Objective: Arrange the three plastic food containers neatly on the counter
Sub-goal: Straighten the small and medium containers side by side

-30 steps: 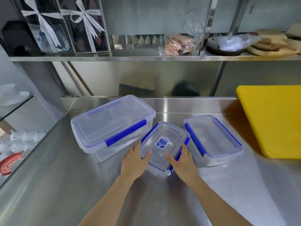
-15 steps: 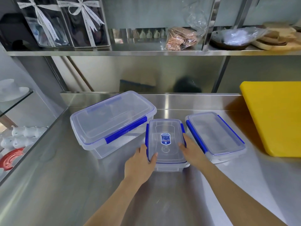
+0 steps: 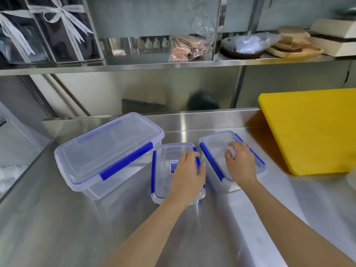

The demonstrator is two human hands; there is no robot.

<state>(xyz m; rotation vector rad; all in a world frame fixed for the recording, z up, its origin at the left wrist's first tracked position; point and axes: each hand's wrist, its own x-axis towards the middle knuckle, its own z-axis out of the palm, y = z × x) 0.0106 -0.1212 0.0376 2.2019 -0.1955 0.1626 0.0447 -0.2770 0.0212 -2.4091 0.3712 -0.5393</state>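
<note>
Three clear plastic containers with blue clips stand side by side on the steel counter [image 3: 57, 218]. The large container [image 3: 107, 149] is on the left, turned at an angle. The small container [image 3: 165, 157] with a blue label stands in the middle, squared to me. My left hand [image 3: 186, 174] lies on its lid, with the fingers curled over its right edge. The flat container [image 3: 213, 143] stands on the right, slightly angled. On its lid rests my right hand [image 3: 240, 162], fingers spread and bent, gripping nothing.
A thick yellow cutting board [image 3: 312, 130] lies just right of the flat container. A steel shelf [image 3: 154, 64] above the counter carries ribboned boxes, a bag of wafers and wooden boards. The steel back wall stands close behind the containers.
The small container was turned from a slant to square. My left hand moved from its left side onto its lid. My right hand left it and went onto the flat container.
</note>
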